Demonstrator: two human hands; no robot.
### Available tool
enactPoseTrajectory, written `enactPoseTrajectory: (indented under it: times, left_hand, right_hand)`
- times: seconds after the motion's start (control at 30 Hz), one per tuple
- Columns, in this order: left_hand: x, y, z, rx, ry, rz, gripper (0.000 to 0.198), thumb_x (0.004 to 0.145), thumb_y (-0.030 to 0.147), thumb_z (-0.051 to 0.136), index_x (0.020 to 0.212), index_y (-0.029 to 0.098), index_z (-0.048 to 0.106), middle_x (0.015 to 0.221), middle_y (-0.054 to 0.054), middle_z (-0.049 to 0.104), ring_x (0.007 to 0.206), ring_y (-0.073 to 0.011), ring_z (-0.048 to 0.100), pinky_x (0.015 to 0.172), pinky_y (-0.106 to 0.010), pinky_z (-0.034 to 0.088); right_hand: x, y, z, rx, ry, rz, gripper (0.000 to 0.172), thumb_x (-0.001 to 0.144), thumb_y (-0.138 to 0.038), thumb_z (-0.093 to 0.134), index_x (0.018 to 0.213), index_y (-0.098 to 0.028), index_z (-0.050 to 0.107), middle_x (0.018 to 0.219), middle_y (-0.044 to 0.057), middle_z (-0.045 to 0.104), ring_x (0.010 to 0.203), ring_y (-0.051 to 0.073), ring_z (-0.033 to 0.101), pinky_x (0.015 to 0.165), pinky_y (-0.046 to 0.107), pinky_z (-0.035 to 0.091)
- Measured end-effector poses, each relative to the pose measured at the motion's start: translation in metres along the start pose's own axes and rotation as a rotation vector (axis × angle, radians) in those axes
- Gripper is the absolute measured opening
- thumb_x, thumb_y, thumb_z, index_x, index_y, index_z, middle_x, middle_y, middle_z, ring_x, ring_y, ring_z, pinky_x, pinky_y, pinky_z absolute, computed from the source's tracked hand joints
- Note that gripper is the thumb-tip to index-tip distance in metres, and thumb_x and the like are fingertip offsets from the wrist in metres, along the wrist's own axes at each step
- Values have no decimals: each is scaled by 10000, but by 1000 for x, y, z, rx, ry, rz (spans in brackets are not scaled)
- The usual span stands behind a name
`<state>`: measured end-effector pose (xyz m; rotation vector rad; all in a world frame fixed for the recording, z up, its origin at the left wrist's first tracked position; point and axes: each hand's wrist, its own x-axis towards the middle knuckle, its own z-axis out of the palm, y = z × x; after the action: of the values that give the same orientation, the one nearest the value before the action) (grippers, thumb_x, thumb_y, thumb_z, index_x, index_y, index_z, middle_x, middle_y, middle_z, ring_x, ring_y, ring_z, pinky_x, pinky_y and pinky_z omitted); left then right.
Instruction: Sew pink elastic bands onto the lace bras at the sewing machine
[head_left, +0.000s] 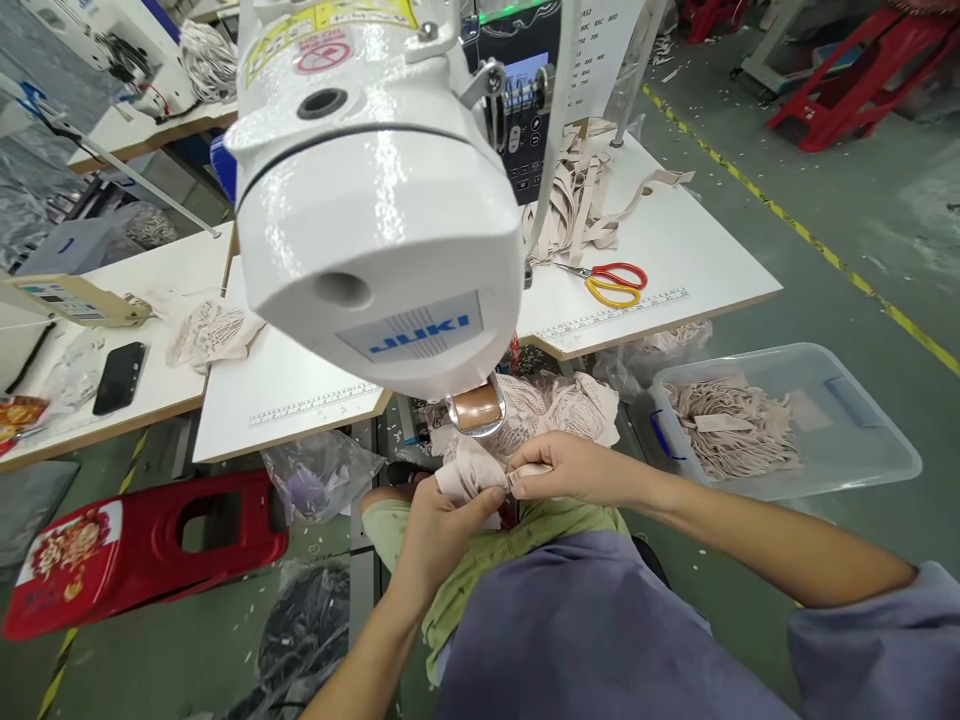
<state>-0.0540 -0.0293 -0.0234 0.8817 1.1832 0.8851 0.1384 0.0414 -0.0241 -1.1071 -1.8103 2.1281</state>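
Observation:
A white JUKI sewing machine (375,210) fills the upper middle of the head view. Just below its head, over my lap, my left hand (439,525) is closed on a small beige fabric piece (469,475). My right hand (570,465) pinches the same piece by its strap end, fingers pressed together. Both hands touch each other at the fabric. Behind them lies a heap of beige lace garments (559,405).
A white worktable (675,260) holds red-and-yellow scissors (615,282) and beige straps (577,200). A clear plastic bin (862,440) of beige pieces stands on the floor at right. A red stool (142,545) lies at left. A black phone (118,377) rests on the left table.

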Motion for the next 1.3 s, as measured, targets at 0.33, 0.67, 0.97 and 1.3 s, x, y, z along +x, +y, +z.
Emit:
enactPoseTrajectory:
  times: [0.33, 0.67, 0.97, 1.3]
  left_hand:
    - [-2, 3, 9, -69, 157, 54, 288, 779, 399, 764, 740, 141, 643, 667, -2, 613, 586, -103, 537, 549, -206, 458]
    - [-20, -44, 12, -272, 200, 431, 1026, 721, 946, 128, 1560, 364, 29, 1352, -143, 618, 1190, -328, 634, 894, -486, 559]
    - [19, -3, -50, 1014, 74, 950, 641, 838, 356, 713, 1433, 221, 517, 1341, -161, 637, 1259, -346, 585, 1097, -483, 442]
    - [42, 2, -62, 1316, 1, 1007, 458, 881, 306, 647, 1335, 244, 627, 1128, -117, 748, 947, -297, 721, 888, -403, 575]
  right_hand:
    - [-5, -18, 8, -224, 265, -154, 171, 809, -306, 613, 780, -157, 692, 703, 4, 600, 653, 130, 502, 574, 243, 350]
    - [11, -81, -29, 174, -157, 6, 232, 635, -304, 683, 826, -173, 665, 651, -23, 625, 514, 95, 493, 495, 223, 353]
    - [36, -99, -41, -844, 107, -234, 232, 703, -155, 548, 529, -198, 401, 509, -45, 366, 522, 97, 285, 529, 280, 202]
    - [31, -87, -37, -842, 156, -315, 251, 761, -161, 538, 538, -201, 431, 522, -44, 360, 499, 101, 293, 521, 279, 230]
